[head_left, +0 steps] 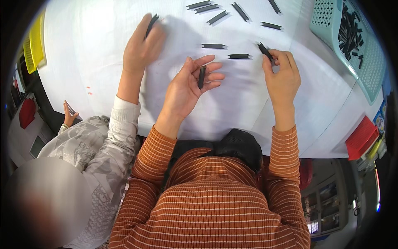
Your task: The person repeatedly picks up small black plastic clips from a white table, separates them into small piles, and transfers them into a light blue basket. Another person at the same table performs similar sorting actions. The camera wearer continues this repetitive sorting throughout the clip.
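My left hand (185, 89) is turned palm up with its fingers loosely curled. A short black grooved strip (202, 78) lies across those fingers. Farther right, my right hand (283, 74) pinches another black grooved strip (264, 50) between thumb and fingertips, just above the white table (242, 95). Two similar strips lie between my hands: one black strip (213, 46) and, nearer me, a second strip (239, 56). Several more loose strips (217, 18) are scattered beyond them.
At my left, a co-worker's hand (143, 43) holds a black strip over the table. A pale blue perforated basket (329, 31) full of black pieces stands at the far right. A yellow basket (36, 41) is at the left edge, and a red container (362, 138) at the right edge.
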A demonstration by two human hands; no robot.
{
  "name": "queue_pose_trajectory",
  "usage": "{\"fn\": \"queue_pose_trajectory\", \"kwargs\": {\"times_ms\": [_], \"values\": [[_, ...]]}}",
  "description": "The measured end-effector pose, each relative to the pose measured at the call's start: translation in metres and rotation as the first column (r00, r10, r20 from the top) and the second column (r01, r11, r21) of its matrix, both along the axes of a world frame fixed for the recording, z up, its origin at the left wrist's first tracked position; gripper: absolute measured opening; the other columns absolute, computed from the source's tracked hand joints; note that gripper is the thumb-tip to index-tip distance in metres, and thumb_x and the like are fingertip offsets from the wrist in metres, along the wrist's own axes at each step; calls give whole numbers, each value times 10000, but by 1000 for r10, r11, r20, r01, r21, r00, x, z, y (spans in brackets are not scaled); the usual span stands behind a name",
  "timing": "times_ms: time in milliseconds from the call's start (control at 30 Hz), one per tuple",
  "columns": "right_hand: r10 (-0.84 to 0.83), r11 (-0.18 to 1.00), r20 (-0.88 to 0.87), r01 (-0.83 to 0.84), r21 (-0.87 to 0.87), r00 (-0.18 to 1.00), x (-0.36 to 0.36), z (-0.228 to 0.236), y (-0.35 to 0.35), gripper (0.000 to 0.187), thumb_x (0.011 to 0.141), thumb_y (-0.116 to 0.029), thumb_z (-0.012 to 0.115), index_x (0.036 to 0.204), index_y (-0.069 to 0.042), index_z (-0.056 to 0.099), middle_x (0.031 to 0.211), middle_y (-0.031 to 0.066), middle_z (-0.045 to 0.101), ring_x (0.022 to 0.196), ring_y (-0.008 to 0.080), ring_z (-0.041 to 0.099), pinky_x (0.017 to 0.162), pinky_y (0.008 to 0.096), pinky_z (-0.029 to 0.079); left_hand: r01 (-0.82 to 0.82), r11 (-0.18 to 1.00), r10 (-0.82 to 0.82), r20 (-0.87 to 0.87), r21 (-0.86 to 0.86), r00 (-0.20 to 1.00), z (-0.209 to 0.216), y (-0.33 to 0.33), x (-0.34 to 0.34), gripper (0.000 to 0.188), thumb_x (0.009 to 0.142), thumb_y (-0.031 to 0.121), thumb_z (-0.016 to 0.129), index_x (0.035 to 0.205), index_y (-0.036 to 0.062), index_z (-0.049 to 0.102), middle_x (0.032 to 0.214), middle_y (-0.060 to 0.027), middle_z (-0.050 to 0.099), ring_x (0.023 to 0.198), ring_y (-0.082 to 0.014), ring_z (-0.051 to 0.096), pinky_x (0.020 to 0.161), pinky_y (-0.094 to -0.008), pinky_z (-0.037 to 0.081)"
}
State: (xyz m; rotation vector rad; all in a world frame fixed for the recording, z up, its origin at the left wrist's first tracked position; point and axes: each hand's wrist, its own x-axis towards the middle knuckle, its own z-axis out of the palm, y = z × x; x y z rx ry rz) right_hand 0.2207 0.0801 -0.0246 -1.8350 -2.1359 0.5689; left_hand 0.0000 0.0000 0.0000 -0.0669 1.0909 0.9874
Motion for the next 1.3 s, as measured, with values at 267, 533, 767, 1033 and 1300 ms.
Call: {"fn": "queue_pose_trajectory", "kwargs": {"times_ms": [267,533,767,1033,1300], "values": [[59,998,53,-61,22,997,-22,9,27,189,796,-169,732,964,-104,673,907,25,622,766,226,637,669,345,502,-115,993,111,237,3,965,12,27,-23,567,1056,399,322,1362,-63,442,1220,-205,626,1015,-283,675,895,-366,561],[47,997,-35,-45,57,998,-47,54,31,306,815,-182,732,1104,-118,656,1031,43,608,853,242,630,710,363,520,-59,997,48,206,50,977,32,39,-23,557,1060,406,294,1359,-34,457,1213,-185,625,1080,-294,640,935,-396,530],[-33,999,43,32,11,999,-41,52,42,306,793,-172,755,1076,-112,654,1027,51,612,904,241,618,730,366,511,151,985,-114,-336,85,935,42,38,-17,338,1037,230,430,1263,27,577,988,-44,620,760,-117,554,663,-240,453],[112,994,-4,-112,1,994,-21,27,41,268,768,-159,772,991,-80,645,987,22,613,889,217,603,720,324,499,599,800,19,-999,42,45,15,68,-3,262,841,47,687,1098,91,664,793,-2,549,705,-121,517,588,-247,425],[-515,767,-715,-118,-631,473,3,33,50,235,820,-97,704,1030,-40,614,968,44,608,866,162,597,712,260,469,662,746,-105,-968,73,226,9,69,-10,210,835,68,711,1037,79,654,823,-13,567,788,-115,571,642,-253,464]]}}
